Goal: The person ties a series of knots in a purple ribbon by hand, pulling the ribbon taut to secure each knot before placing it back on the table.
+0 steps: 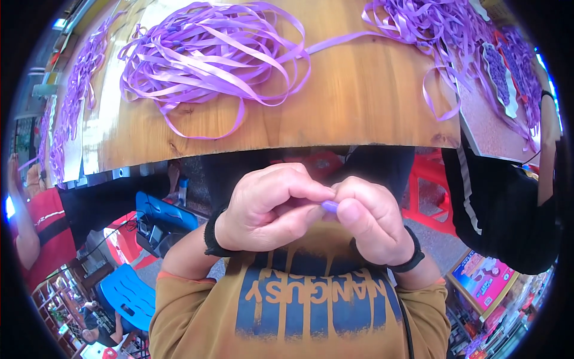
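While you pinch the small purple ribbon piece (329,206) between both hands, most of it stays hidden behind your fingers, so I can only judge the grip from the outside. Your left hand (272,206) is curled nearly closed, thumb and forefinger pressed onto the near end of the piece. Your right hand (371,218) is likewise closed around the other end, its thumb laid over the purple tip. The piece sits just in front of your chest, below the counter (359,102) edge and well apart from the ribbon on top of it.

Slipping looks like the main risk. The ribbon appears smooth and glossy, and only a short bit shows between your fingertips; if either pinch loosens, the piece could spring free and drop past your lap to the floor, where the blue plastic stool (128,296) and the clutter would make it hard to find. Pulling your hands apart too hard could crease or stretch it instead.

Mind also the big loose ribbon pile (209,54) on the counter. One loop (203,128) hangs close to the near edge, and a second tangle (430,27) lies to the right. A raised wrist or elbow could catch a strand and drag the heap off. A person in black (508,209) stands close on your right, so a wide elbow could bump them.
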{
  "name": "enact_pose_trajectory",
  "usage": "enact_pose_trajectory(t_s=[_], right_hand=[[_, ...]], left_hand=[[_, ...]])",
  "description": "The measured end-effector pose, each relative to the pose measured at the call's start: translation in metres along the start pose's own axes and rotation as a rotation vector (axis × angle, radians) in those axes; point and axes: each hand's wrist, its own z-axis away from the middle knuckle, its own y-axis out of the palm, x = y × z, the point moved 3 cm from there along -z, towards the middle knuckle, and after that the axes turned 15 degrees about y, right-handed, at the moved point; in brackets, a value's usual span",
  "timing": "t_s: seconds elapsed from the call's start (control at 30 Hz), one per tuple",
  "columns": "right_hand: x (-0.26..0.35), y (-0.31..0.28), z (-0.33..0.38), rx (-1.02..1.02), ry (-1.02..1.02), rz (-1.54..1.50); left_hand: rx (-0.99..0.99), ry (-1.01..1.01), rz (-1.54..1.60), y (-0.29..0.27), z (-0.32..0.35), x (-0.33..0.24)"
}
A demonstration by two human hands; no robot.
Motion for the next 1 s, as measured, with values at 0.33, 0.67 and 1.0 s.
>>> enact_pose_trajectory(t_s=[0.33, 0.67, 1.0], right_hand=[[0.01, 0.004, -0.002, -0.274, -0.445, 0.382], [0.004, 0.006, 0.0, -0.033, 0.137, -0.238], [0.009, -0.012, 0.009, 0.022, 0.24, -0.301]], left_hand=[[-0.012, 0.099, -0.136, 0.005, 0.001, -0.008], [0.183, 0.354, -0.438, 0.002, -0.002, -0.009], [-0.215, -0.381, 0.286, -0.02, 0.003, -0.02]])
